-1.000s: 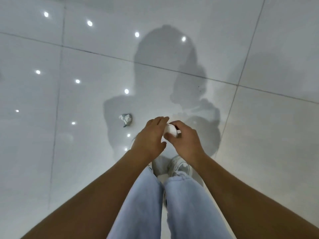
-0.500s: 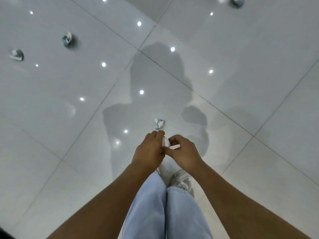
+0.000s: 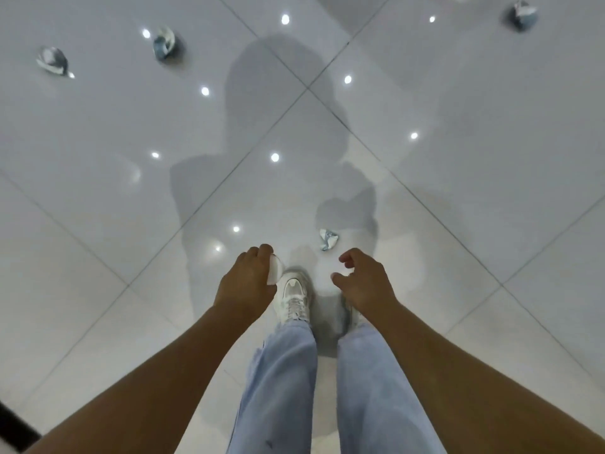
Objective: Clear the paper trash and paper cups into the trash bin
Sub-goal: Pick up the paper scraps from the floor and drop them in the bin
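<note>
Hands have parted: left hand (image 3: pixel 245 285) grips half-hidden white paper (image 3: pixel 274 273); right hand (image 3: pixel 361 280) fingers loosely apart.

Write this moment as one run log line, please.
left hand: holds white paper | right hand: free | crumpled paper: on floor near feet | bin: not visible

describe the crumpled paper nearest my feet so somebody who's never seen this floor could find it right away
Start at the white sneaker on the glossy tiled floor. Just ahead of it, beyond the right hand, lies a small crumpled paper, white with blue. The other wads lie far off at the top of the view; this one lies alone, close by.
</note>
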{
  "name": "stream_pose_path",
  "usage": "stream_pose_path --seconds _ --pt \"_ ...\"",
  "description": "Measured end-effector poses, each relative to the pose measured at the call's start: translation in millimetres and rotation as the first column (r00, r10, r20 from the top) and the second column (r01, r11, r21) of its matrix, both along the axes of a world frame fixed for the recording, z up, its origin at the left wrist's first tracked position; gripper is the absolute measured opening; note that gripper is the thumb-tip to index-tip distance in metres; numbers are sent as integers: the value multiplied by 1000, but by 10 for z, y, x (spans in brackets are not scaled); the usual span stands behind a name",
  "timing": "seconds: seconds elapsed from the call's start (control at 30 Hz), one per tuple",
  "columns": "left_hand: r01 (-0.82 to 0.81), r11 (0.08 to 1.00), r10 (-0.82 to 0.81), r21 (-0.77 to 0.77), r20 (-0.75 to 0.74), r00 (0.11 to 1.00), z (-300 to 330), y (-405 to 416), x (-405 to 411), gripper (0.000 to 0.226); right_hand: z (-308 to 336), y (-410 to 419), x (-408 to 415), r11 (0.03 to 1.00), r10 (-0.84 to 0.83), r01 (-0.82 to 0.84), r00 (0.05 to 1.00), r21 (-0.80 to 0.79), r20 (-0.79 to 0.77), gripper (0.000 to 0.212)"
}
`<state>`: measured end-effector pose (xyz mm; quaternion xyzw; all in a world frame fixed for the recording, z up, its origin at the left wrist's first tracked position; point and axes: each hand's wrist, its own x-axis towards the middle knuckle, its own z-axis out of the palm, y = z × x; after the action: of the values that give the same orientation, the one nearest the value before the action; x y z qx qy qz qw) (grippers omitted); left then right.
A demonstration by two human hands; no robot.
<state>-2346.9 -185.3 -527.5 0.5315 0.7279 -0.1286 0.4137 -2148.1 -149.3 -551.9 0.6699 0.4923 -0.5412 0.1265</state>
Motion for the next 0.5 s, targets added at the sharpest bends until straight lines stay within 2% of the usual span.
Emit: stream_pose_path --seconds 0.23,0.33,0.43,0.5 --pt "-78 993 74 88 44 996 -1309 152 -2 44 -1381 83 -187 975 176 -188 979 117 106 48" --pt "-85 989 79 125 53 995 -1952 16 34 45 -2071 9 -265 935 288 -310 947 171 142 63" --pt "-115 980 106 160 63 992 -2408 -198 36 46 -2579 -118 -286 875 413 -451 885 176 214 71" --pt "-138 973 125 186 77 989 -2582 -357 5 50 -2778 -208 -282 808 498 -559 817 188 290 69"
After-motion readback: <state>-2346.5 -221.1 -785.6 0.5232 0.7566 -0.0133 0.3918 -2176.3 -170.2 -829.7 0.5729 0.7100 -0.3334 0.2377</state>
